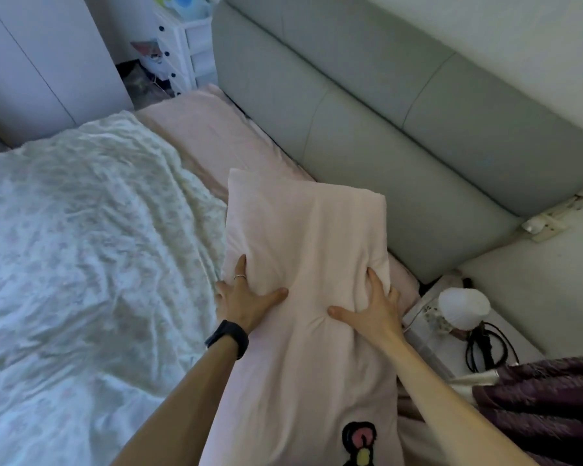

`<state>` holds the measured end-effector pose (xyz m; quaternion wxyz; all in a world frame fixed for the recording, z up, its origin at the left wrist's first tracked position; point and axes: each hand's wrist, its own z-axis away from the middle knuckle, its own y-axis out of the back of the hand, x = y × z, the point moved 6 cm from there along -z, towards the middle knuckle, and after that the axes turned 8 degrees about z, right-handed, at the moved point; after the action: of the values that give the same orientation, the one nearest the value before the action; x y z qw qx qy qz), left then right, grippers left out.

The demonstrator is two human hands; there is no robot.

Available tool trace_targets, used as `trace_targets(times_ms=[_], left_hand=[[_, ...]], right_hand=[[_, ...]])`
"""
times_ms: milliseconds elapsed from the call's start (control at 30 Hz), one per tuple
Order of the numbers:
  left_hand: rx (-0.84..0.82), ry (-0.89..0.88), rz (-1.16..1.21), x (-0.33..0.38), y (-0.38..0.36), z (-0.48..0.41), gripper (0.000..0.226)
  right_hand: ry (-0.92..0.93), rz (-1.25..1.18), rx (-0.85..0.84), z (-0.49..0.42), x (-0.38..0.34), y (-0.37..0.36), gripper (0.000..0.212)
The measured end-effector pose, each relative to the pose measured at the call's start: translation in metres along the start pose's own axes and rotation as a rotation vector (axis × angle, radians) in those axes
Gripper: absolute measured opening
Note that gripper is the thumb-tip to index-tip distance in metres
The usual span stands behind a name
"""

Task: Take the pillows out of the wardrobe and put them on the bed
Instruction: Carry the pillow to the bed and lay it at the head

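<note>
Between the two hands, a long pale-pink fabric pillow (pixel 303 264) is held out over the head end of the bed (pixel 196 142), its far end raised toward the grey-green padded headboard (pixel 367 105). Left hand (pixel 246 297), with a ring on one finger and a black band on the wrist, grips the pillow's left edge, fingers curled round the side and thumb spread across the top. Right hand (pixel 371 307) does the same on the right edge, thumb pressed into the fabric so it puckers. Both are half closed on the soft filling rather than fully clenched.

Just beyond the left hand lies a second pale-pink pillow (pixel 212 136), already flat against the headboard. Left of that hand spreads a crumpled cream floral quilt (pixel 81 230). To the right of the right hand, beside the bed, sit a white rounded lamp-like object (pixel 465 307) and a coiled black cable (pixel 485 351).

The step appears to be laying this pillow down next to the first. To do it well, I would lower it evenly with both hands, keep it square to the headboard and clear of the quilt's edge, then let go only once it rests flat on the sheet.
</note>
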<state>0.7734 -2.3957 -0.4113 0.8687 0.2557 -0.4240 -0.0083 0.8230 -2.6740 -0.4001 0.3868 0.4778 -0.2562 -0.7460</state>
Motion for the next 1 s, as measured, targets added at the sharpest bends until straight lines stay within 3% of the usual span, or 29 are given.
trace_targets(times_ms=[333, 600, 833, 1000], left_hand=[[0.132, 0.258, 0.156, 0.042, -0.092, -0.074, 0.118], [0.259, 0.338, 0.271, 0.091, -0.147, -0.168, 0.114], [0.429, 0.380, 0.372, 0.069, -0.197, -0.258, 0.120], [0.459, 0.445, 0.328, 0.038, -0.238, -0.310, 0.118]], right_hand=[[0.091, 0.006, -0.190, -0.182, 0.017, 0.034, 0.121], [0.267, 0.113, -0.289, -0.347, -0.015, 0.058, 0.117], [0.412, 0.251, -0.387, -0.470, -0.036, 0.024, 0.119], [0.430, 0.320, -0.425, -0.538, -0.014, -0.025, 0.122]])
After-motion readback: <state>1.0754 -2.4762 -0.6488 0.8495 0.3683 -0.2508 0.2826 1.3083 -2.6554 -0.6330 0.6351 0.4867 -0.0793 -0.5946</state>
